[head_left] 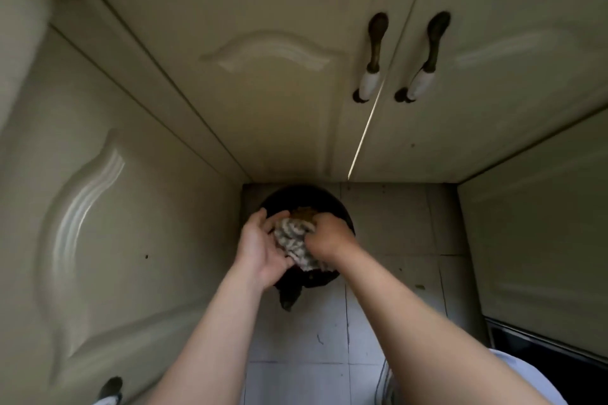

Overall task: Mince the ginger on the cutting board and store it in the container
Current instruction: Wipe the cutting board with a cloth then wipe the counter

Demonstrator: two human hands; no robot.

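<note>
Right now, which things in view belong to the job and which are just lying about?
In use: left hand, right hand, both holding the striped cloth over the dark bin. No ginger, board or container visible.
Lying about: cabinet doors, door handles, tiled floor.
</note>
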